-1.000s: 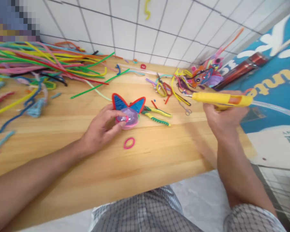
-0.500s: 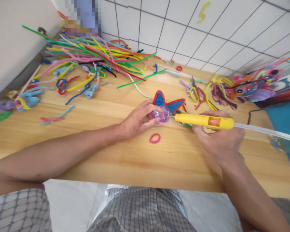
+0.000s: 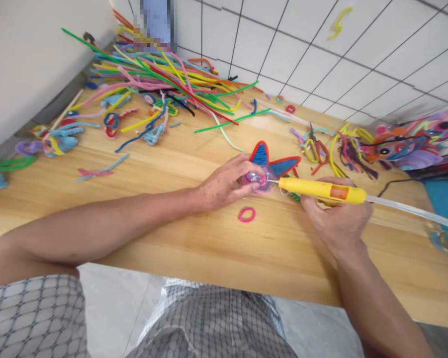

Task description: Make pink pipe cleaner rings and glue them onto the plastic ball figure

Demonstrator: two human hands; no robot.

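My left hand (image 3: 227, 184) pinches a small purple and pink craft piece (image 3: 263, 180) against the table. Two pointed blue shapes edged in red (image 3: 281, 165) stick out from its far side. My right hand (image 3: 337, 214) is wrapped round a yellow glue gun (image 3: 320, 190), whose thin metal tip points left and meets the piece's right edge or lies very near it. A clear glue stick (image 3: 410, 210) runs out of the gun's back end. On the near side of my left hand lies a pink ring (image 3: 246, 215).
Many coloured pipe cleaners (image 3: 160, 74) are heaped at the back left. Scissors (image 3: 317, 144) lie at the back right, beside yellow strands and a colourful figure (image 3: 403, 144). A small blue figure (image 3: 61, 139) lies at the left. A tiled wall (image 3: 276, 44) rises behind the table (image 3: 194, 248).
The whole view has shifted, so the table's contents appear further right. Both hands keep their holds, and the gun's tip remains at the piece's right edge.
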